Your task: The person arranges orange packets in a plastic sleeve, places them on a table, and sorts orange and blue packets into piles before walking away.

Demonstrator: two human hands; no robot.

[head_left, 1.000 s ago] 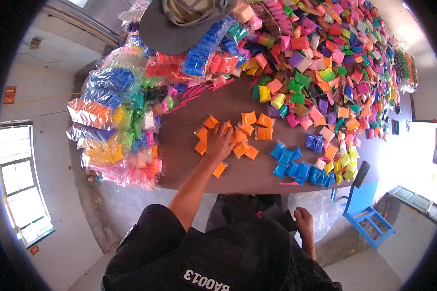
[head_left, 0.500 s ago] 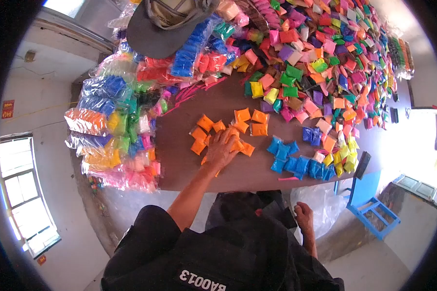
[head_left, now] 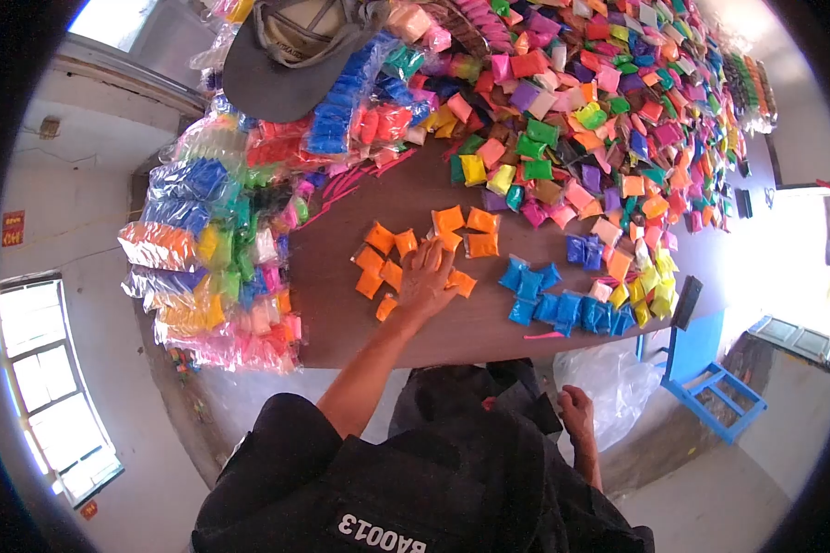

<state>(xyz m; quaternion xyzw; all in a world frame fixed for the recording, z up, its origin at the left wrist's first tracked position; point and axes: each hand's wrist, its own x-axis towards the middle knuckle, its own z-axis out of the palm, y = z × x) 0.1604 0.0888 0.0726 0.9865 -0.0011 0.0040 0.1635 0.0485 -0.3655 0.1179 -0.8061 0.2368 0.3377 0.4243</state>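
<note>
Small orange packets (head_left: 368, 284) lie in a loose group on the brown table (head_left: 341, 336). My left hand (head_left: 423, 281) reaches over the middle of them, palm down with its fingers stretched out. It touches the packets there and partly hides them. Right of the group lie shiny blue packets (head_left: 568, 310), with a few darker blue packets (head_left: 585, 251) just beyond. Low at the right, beyond the table's front edge, my right hand (head_left: 577, 411) hangs near my lap with curled fingers. Nothing shows in it.
A large heap of mixed-colour packets (head_left: 576, 138) covers the far right. Clear bags of packets (head_left: 189, 212) are stacked at the left, under a grey cap (head_left: 281, 69). Yellow packets (head_left: 655, 290) lie near the right edge, beside a blue chair (head_left: 701, 378).
My left hand has shifted slightly, and the orange packets under and around it lie more spread out. My right hand stays low near my lap. The view has tilted a little.
</note>
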